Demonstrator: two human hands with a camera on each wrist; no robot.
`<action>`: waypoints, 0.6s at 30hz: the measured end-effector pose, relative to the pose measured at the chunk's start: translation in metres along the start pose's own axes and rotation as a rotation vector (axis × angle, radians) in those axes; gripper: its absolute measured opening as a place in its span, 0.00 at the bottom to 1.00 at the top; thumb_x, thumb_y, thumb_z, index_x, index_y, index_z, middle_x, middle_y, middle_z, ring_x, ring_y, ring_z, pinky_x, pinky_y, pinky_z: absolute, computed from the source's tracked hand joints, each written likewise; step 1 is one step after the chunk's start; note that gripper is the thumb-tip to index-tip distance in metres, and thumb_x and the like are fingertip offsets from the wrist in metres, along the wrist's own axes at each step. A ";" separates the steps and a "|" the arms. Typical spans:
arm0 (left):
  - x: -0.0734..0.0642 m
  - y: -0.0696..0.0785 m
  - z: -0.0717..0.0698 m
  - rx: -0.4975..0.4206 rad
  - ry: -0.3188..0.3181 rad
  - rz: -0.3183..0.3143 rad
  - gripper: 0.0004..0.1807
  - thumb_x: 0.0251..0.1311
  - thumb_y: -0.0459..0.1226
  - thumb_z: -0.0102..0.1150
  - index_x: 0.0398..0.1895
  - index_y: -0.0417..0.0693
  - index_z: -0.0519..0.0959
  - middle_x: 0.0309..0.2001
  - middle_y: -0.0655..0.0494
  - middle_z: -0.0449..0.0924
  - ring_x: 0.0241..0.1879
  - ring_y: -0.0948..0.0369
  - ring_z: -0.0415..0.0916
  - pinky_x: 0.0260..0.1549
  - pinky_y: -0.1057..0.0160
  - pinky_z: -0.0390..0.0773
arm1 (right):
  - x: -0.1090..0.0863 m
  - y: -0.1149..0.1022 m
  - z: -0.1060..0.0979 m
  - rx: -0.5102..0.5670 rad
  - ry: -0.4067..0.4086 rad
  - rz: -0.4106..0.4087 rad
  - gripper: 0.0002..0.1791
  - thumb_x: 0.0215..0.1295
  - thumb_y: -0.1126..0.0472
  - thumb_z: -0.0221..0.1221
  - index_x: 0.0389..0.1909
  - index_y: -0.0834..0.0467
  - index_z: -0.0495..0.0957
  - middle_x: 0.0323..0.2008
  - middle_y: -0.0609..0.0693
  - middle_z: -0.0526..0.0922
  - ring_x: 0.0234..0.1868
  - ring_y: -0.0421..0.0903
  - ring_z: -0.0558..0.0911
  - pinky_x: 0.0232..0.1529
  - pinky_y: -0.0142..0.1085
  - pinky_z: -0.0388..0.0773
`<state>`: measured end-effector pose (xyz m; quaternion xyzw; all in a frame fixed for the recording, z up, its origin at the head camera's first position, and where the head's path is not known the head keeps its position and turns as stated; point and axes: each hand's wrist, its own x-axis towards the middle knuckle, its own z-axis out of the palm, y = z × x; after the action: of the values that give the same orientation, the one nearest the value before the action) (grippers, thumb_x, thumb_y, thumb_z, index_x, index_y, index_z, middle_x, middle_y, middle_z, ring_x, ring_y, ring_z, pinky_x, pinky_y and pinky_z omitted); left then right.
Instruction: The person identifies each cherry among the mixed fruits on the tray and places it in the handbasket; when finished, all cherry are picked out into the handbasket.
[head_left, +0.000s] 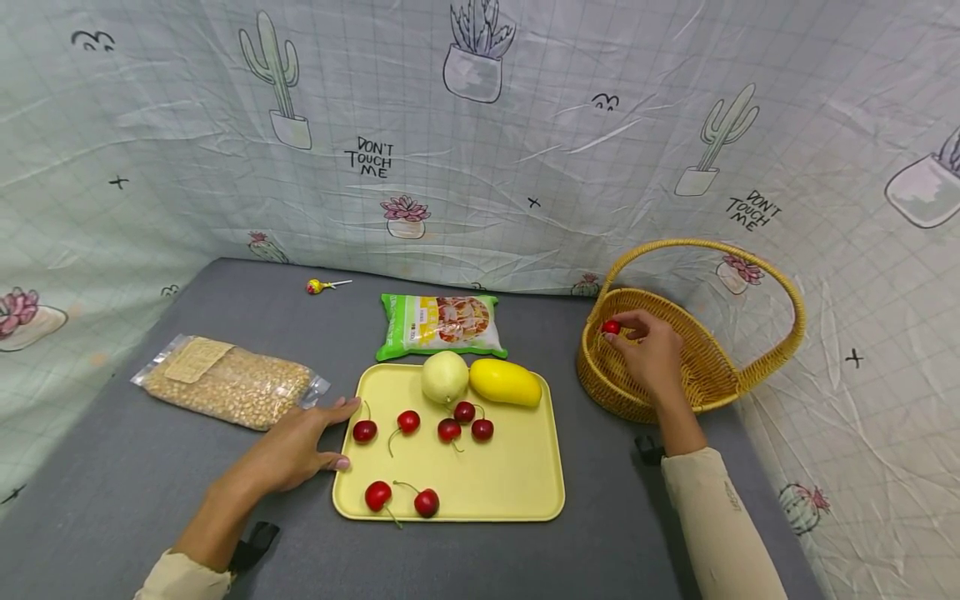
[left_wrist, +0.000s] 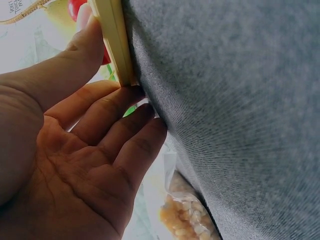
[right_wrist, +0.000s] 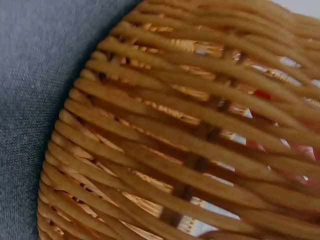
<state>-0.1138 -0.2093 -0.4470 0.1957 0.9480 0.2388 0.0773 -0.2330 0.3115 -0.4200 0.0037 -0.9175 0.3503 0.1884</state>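
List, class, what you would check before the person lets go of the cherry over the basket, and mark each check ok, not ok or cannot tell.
1. Right hand pinches the cherry: ok.
2. Cherry is over the basket opening: ok.
3. Basket stands upright on the table: not ok, it tilts.
4. Left hand steadies the tray edge: ok.
5. Basket floor free of other things: cannot tell.

Small red cherry (head_left: 611, 327) just above wicker basket (head_left: 720, 379) rim.
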 end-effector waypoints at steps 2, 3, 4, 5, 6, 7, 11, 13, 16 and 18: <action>0.000 0.000 0.000 -0.003 0.001 0.000 0.46 0.51 0.45 0.82 0.74 0.41 0.75 0.70 0.31 0.75 0.68 0.28 0.73 0.65 0.24 0.68 | 0.003 0.003 0.001 -0.007 -0.023 0.009 0.15 0.65 0.63 0.74 0.51 0.58 0.87 0.51 0.62 0.91 0.50 0.65 0.86 0.73 0.63 0.61; 0.000 0.000 0.000 -0.003 0.001 0.000 0.46 0.51 0.45 0.82 0.74 0.41 0.75 0.70 0.31 0.75 0.68 0.28 0.73 0.65 0.24 0.68 | 0.004 0.005 0.001 -0.011 -0.033 0.014 0.15 0.65 0.63 0.74 0.51 0.59 0.87 0.51 0.62 0.91 0.50 0.65 0.86 0.74 0.63 0.58; 0.000 0.000 0.000 -0.003 0.002 0.000 0.46 0.51 0.45 0.82 0.74 0.41 0.75 0.70 0.31 0.75 0.68 0.28 0.73 0.65 0.23 0.67 | 0.005 0.007 0.002 -0.017 -0.042 0.023 0.15 0.65 0.63 0.74 0.51 0.58 0.87 0.51 0.62 0.91 0.50 0.65 0.86 0.74 0.63 0.58; 0.000 0.000 0.001 -0.002 0.002 0.000 0.46 0.51 0.45 0.82 0.74 0.41 0.75 0.70 0.32 0.75 0.68 0.28 0.73 0.66 0.23 0.67 | 0.006 0.008 0.002 -0.021 -0.052 0.030 0.15 0.65 0.63 0.74 0.51 0.59 0.87 0.51 0.62 0.91 0.50 0.65 0.86 0.74 0.63 0.57; 0.000 0.000 0.001 -0.002 0.003 0.000 0.46 0.51 0.45 0.82 0.74 0.41 0.75 0.70 0.32 0.75 0.69 0.29 0.73 0.66 0.23 0.66 | 0.007 0.010 0.003 -0.024 -0.062 0.043 0.15 0.65 0.63 0.74 0.51 0.58 0.87 0.52 0.62 0.91 0.50 0.64 0.86 0.73 0.62 0.61; 0.000 0.000 0.001 -0.002 0.003 0.001 0.46 0.51 0.45 0.82 0.74 0.41 0.75 0.70 0.32 0.75 0.69 0.29 0.73 0.66 0.22 0.66 | 0.008 0.012 0.003 -0.031 -0.073 0.057 0.15 0.65 0.64 0.74 0.52 0.58 0.87 0.52 0.61 0.91 0.50 0.63 0.86 0.71 0.61 0.65; 0.000 -0.001 0.001 0.003 0.011 0.008 0.46 0.50 0.45 0.82 0.74 0.41 0.76 0.70 0.31 0.76 0.68 0.29 0.74 0.65 0.22 0.66 | 0.009 0.016 0.005 -0.060 -0.142 0.102 0.16 0.66 0.64 0.73 0.53 0.58 0.87 0.52 0.60 0.91 0.50 0.61 0.86 0.57 0.56 0.79; 0.000 -0.001 0.001 0.006 0.014 0.011 0.46 0.50 0.45 0.82 0.74 0.41 0.76 0.70 0.31 0.76 0.68 0.29 0.74 0.65 0.22 0.66 | 0.010 0.017 0.006 -0.076 -0.177 0.114 0.16 0.66 0.63 0.74 0.54 0.57 0.87 0.52 0.60 0.91 0.50 0.60 0.87 0.53 0.55 0.82; 0.000 -0.001 0.001 0.007 0.016 0.011 0.46 0.50 0.45 0.82 0.74 0.41 0.76 0.69 0.31 0.76 0.68 0.28 0.74 0.65 0.22 0.67 | 0.010 0.020 0.008 -0.089 -0.215 0.118 0.16 0.66 0.63 0.74 0.53 0.57 0.87 0.50 0.59 0.92 0.49 0.59 0.87 0.52 0.55 0.83; 0.000 -0.001 0.001 0.008 0.016 0.009 0.46 0.50 0.45 0.82 0.74 0.41 0.76 0.69 0.30 0.76 0.68 0.27 0.73 0.65 0.23 0.67 | 0.010 0.021 0.010 -0.090 -0.232 0.119 0.15 0.66 0.63 0.74 0.53 0.57 0.88 0.49 0.59 0.92 0.49 0.59 0.87 0.52 0.54 0.83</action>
<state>-0.1138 -0.2099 -0.4483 0.1983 0.9486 0.2370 0.0677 -0.2490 0.3225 -0.4370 -0.0188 -0.9465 0.3165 0.0600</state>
